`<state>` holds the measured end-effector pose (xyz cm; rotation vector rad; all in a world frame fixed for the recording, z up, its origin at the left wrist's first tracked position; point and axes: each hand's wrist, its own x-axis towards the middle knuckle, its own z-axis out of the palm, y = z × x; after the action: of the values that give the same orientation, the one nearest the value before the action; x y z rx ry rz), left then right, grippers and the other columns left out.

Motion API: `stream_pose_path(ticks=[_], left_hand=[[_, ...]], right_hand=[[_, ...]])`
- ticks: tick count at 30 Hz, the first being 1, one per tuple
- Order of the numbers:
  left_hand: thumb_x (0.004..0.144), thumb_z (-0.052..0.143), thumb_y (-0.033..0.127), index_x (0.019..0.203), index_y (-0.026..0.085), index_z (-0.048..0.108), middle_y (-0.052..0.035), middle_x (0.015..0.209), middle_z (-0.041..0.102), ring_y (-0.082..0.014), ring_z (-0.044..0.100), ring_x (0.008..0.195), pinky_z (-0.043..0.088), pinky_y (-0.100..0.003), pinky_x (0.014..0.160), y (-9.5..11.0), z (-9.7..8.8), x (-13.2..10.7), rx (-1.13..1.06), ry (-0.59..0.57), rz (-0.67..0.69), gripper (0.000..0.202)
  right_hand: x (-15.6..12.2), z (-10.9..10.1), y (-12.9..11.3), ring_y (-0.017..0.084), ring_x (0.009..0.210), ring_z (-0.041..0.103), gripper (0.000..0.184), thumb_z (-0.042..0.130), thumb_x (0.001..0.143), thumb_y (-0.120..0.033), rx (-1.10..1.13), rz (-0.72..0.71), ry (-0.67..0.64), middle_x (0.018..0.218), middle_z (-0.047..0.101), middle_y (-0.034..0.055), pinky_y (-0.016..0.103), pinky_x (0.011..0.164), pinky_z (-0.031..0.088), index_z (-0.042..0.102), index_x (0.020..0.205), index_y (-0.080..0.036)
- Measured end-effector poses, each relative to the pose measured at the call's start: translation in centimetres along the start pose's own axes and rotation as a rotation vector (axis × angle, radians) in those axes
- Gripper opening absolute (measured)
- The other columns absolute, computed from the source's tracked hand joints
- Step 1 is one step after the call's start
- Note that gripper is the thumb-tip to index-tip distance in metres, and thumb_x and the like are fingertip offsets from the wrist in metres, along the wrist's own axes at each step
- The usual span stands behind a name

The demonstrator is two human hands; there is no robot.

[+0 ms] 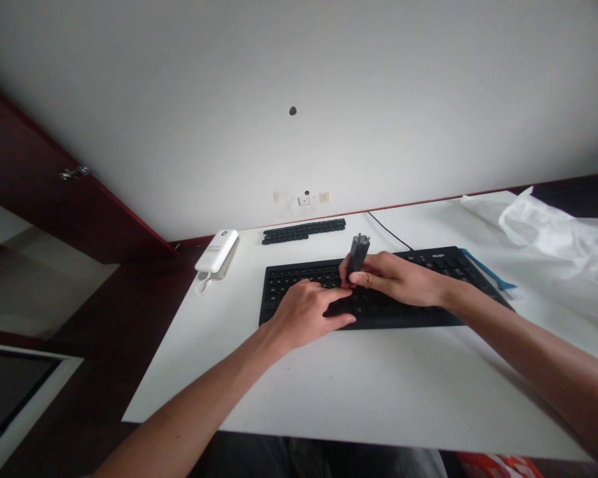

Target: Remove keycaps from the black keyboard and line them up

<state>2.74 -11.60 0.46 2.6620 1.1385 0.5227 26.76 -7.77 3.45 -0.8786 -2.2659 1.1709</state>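
A black keyboard (393, 317) lies on the white table, many of its key positions looking bare of caps. In my right hand (396, 279) is a dark grey, thick stick-like tool (359, 252), held upright between thumb and fingers over the keyboard's middle. Its upper end has small prongs; the lower end is hidden by my fingers. My left hand (306, 309) rests on the keyboard's left half, open, with index finger and thumb stretched apart. The index fingertip reaches close to the tool's base. Behind the keyboard sit rows of loose black keycaps (323, 228).
At the left lies a white power bank (217, 251) with a looped cable. A blue slim tool (488, 269) leans by the keyboard's right end. White plastic bag (553, 232) covers the table's right side. A black cable (391, 232) runs back towards the wall; a red-brown door (70, 179) stands left.
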Motion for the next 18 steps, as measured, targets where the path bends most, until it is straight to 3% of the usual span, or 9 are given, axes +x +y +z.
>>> stream_pose_path(ticks=[10,18], left_hand=[[0.089,0.073,0.048,0.127,0.028,0.071,-0.0012,0.084,0.075,-0.018,0.069,0.074,0.054,-0.034,0.082,0.1,-0.1,-0.1,0.047,-0.008,0.01,0.043],[0.09,0.073,0.048,0.127,0.029,0.071,0.0003,0.08,0.074,-0.0175,0.068,0.071,0.053,-0.032,0.08,0.1,-0.1,-0.1,0.063,-0.003,0.012,0.042]], right_hand=[[0.2,-1.1,1.0,0.023,0.097,0.064,0.041,0.051,0.102,-0.057,0.239,0.002,-0.111,0.103,0.071,0.0068,0.035,0.087,0.049,0.066,0.11,-0.02],[0.0,-2.1,2.0,0.024,0.103,0.066,0.039,0.056,0.1,-0.056,0.314,0.044,-0.166,0.111,0.073,0.0083,0.036,0.087,0.05,0.065,0.115,-0.02]])
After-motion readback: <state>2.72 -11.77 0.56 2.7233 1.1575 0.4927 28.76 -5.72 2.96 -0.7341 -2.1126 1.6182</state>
